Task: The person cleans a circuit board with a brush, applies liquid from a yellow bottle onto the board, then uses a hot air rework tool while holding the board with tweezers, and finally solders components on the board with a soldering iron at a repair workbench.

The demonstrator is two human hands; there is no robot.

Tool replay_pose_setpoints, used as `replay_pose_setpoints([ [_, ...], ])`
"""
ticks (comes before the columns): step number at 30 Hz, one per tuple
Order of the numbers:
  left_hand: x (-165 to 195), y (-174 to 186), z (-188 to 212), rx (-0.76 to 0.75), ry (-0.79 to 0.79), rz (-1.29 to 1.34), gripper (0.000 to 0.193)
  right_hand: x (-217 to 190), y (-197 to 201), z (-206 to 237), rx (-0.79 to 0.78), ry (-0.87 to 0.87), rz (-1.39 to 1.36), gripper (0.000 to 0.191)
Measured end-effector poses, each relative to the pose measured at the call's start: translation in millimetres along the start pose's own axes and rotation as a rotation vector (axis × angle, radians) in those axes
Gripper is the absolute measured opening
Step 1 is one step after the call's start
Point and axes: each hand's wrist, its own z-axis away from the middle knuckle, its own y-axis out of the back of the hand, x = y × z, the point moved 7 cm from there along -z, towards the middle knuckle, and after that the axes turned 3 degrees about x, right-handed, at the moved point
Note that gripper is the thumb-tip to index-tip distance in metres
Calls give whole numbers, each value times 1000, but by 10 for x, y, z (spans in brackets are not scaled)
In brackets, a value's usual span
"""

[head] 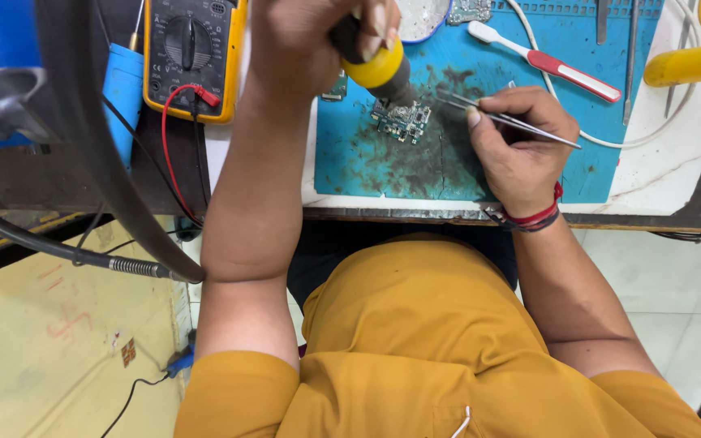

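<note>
I see a yellow multimeter (192, 57) at the far left. My left hand (306, 40) grips a yellow-collared heat tool (375, 65), nozzle over the small circuit board (402, 120) on the blue mat (367, 162). My right hand (521, 142) pinches metal tweezers (505, 119) just beside the board.

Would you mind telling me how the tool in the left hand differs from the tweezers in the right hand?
The yellow-banded tool in the left hand is thick and held nearly upright; the tweezers in the right hand are thin, metallic and held nearly flat. Both tips meet at the small circuit board on the blue mat.
</note>
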Motion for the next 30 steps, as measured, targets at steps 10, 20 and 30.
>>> replay_pose_setpoints([
  [10, 1222, -263, 1023, 616, -440, -49, 37, 56, 20, -13, 41, 11, -147, 15],
  [20, 1660, 702, 1565, 1092, -610, -596, 63, 83, 3, -31, 22, 51, -205, 16],
  [30, 1085, 1233, 2123, 1349, -341, 5, 62, 31, -2, -16, 31, 76, -121, 16],
])
